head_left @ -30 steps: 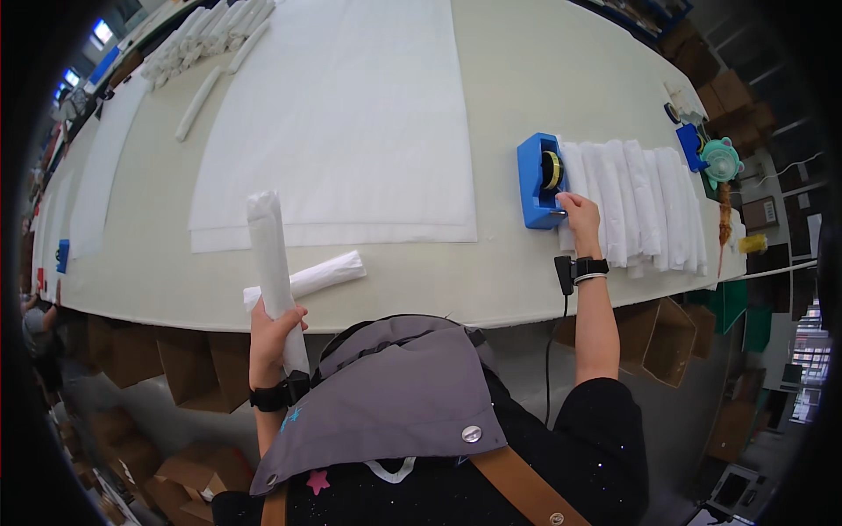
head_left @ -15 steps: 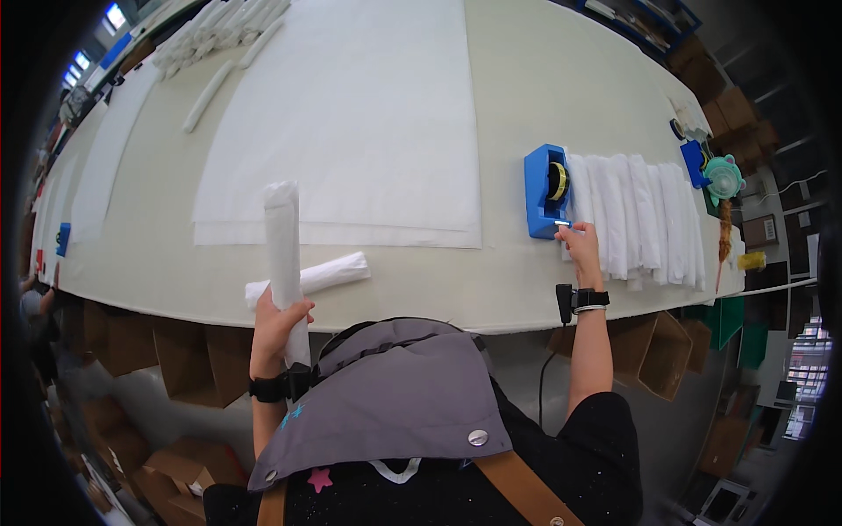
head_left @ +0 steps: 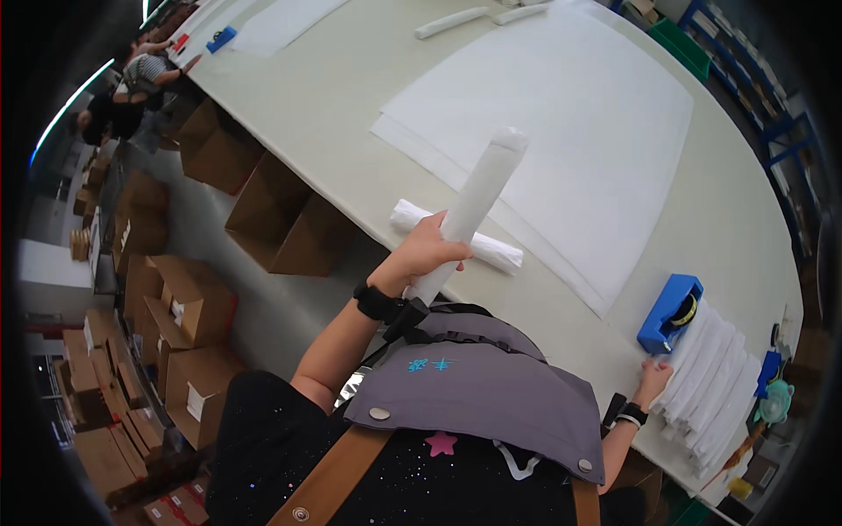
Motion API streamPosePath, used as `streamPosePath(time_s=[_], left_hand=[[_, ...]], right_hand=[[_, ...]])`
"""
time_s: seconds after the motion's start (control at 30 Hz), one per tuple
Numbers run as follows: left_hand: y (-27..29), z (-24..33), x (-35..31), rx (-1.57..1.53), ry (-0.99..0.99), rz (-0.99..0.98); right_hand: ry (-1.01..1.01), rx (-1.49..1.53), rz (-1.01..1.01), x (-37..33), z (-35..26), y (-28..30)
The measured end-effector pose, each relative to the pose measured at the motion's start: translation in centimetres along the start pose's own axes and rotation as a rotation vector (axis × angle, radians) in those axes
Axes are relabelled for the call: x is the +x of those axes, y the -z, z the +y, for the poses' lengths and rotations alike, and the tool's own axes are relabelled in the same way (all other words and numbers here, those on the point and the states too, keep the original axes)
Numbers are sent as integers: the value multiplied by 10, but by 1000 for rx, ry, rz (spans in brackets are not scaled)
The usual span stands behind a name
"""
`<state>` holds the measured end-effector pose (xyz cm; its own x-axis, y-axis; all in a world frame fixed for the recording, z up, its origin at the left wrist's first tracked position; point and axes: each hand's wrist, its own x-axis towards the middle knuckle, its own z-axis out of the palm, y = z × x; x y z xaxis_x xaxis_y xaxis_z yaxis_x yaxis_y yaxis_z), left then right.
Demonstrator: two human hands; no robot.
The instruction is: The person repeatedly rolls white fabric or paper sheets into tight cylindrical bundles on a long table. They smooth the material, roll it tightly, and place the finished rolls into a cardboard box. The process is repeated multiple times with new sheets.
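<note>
My left hand point(head_left: 427, 246) is wrapped round the lower part of a white roll point(head_left: 488, 180), which looks like thin rolled sheeting and tilts up over the table. Behind that hand a second white roll point(head_left: 496, 252) lies on the table, partly covered by it. Over at the right, my right hand point(head_left: 653, 380) has its fingers pinched together at the front end of a blue tape dispenser point(head_left: 670, 314). What sits between those fingertips is too small to make out. Right beside the dispenser lies a row of finished-looking white rolls point(head_left: 709, 381).
Large flat white sheets point(head_left: 561, 131) cover much of the pale table point(head_left: 351, 131). More rolls point(head_left: 451, 23) lie at the far side. Open cardboard boxes point(head_left: 281, 219) stand below the table edge at left. Other people point(head_left: 145, 83) are at the far left. A green mint-coloured fan point(head_left: 774, 401) stands at right.
The head view has swung to the left, so the table now slants across the picture. My left hand still grips the roll; my right hand stays at the dispenser's front.
</note>
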<state>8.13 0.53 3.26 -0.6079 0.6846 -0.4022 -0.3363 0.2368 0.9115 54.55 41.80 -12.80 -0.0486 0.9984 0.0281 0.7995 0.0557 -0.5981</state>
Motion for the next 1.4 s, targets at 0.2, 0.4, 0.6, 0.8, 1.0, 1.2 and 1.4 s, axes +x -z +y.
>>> streamPosePath(time_s=[0.2, 0.4, 0.6, 0.8, 1.0, 1.2, 1.4], left_hand=[[15, -5, -5, -9, 2, 60], [30, 6, 2, 40, -42, 59], [46, 26, -9, 74, -49, 105], [68, 23, -12, 58, -75, 155], [79, 24, -10, 68, -106, 179], [82, 29, -4, 175, -103, 209], [82, 38, -3, 256, -129, 233]], right_hand=[[118, 500, -293, -78, -147, -19], [438, 955, -942, -197, -364, -63], [629, 958, -1269, -252, -454, -108], [654, 890, -1300, -266, -476, -118], [697, 817, -1265, -273, -488, -125], [778, 718, -1160, -273, -499, -127], [798, 528, -1008, -274, -508, -120]])
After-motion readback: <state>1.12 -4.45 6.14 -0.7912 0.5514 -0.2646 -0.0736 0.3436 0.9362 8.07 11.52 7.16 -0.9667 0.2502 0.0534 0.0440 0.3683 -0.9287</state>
